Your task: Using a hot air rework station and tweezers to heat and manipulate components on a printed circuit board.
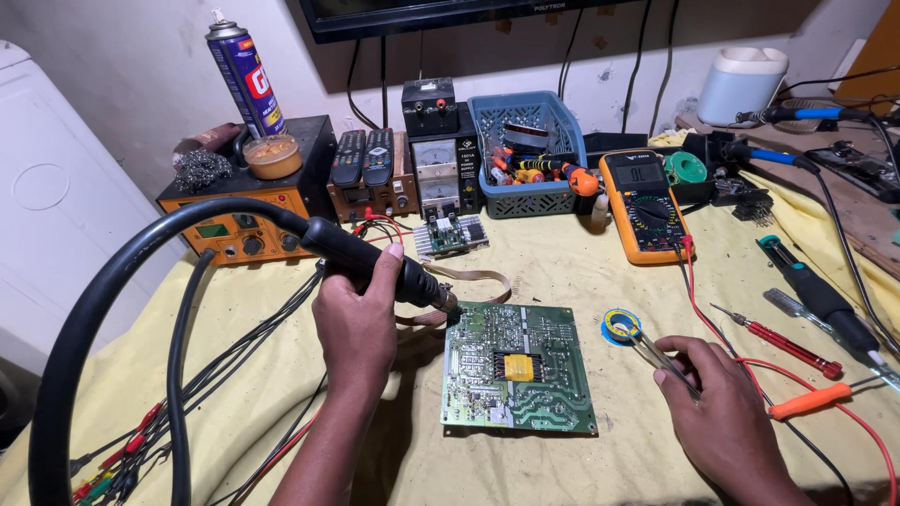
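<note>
Steadily, I'm gripping the hot-air wand (375,267) in my left hand (356,314), its nozzle aimed at the green circuit board's (518,370) upper-left corner, while my right hand (717,408) is pinching tweezers (661,358), their tips seemingly resting by the blue-and-yellow solder spool (620,326).

Green circuit board (518,367) with a yellow block mid-board, on the yellow cloth (581,258); black hot-air wand (370,260); orange multimeter (643,206); blue basket (525,155) at the far edge.

orange multimeter (643,206), blue basket (525,150), spray can (246,80), red screwdriver (783,343).
</note>
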